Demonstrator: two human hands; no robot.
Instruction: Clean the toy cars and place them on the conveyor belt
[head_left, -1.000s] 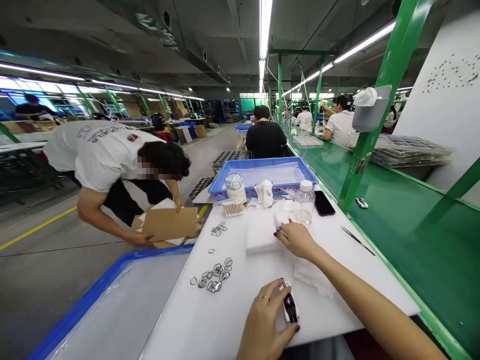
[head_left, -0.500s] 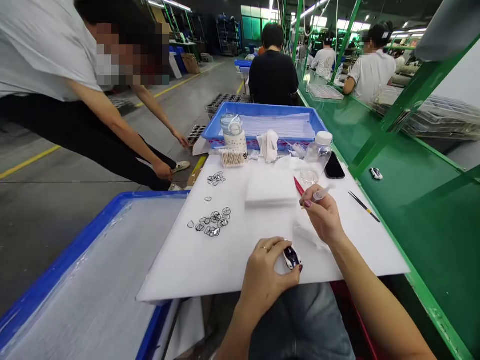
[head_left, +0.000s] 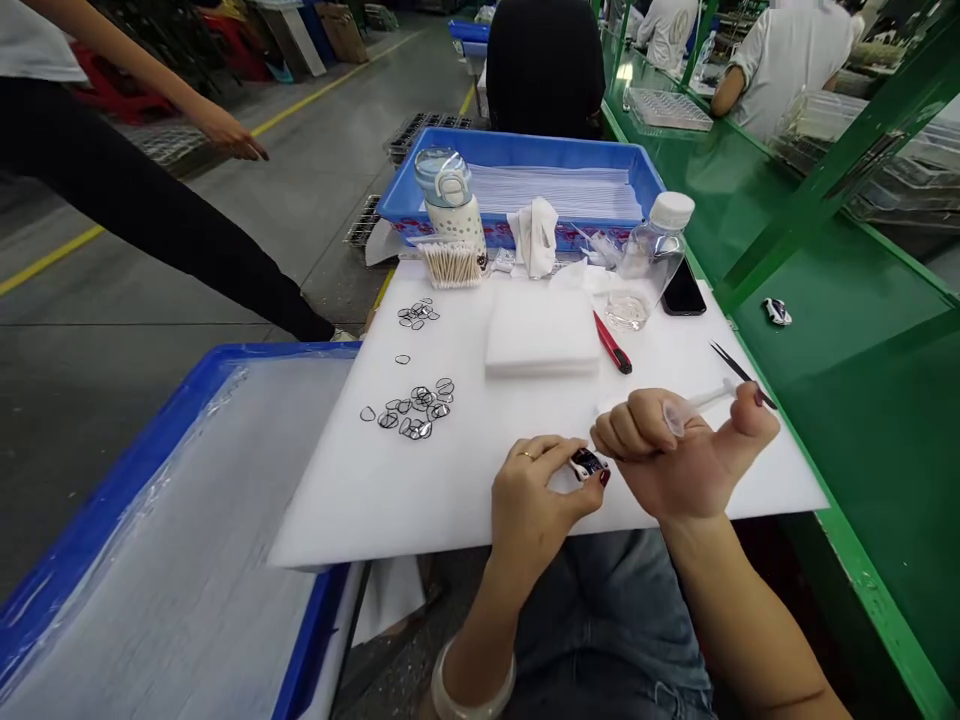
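Observation:
My left hand (head_left: 536,500) pinches a small white and dark toy car (head_left: 587,463) between thumb and fingers, just above the white work surface. Close beside it, my right hand (head_left: 675,450) is turned palm up, its fingers curled round a clear plastic syringe (head_left: 679,415). The thumb is stretched out toward the end of its plunger. The syringe's tip is hidden by the fingers near the car. Left of the hands lie several thin black rings (head_left: 420,405), with a smaller group of rings (head_left: 418,314) farther back.
Beyond the hands are a stack of white foam sheets (head_left: 541,335), a red cutter (head_left: 613,345), tweezers (head_left: 739,372), a clear bottle (head_left: 660,250), a phone (head_left: 684,292), cotton swabs (head_left: 452,265) and a blue tray (head_left: 517,148). Another toy car (head_left: 777,312) sits on the green bench. A person stands at left.
My right hand has turned over and come down beside the toy car with the syringe. The car is tilted differently. The view dips lower, and the bending person at left has straightened.

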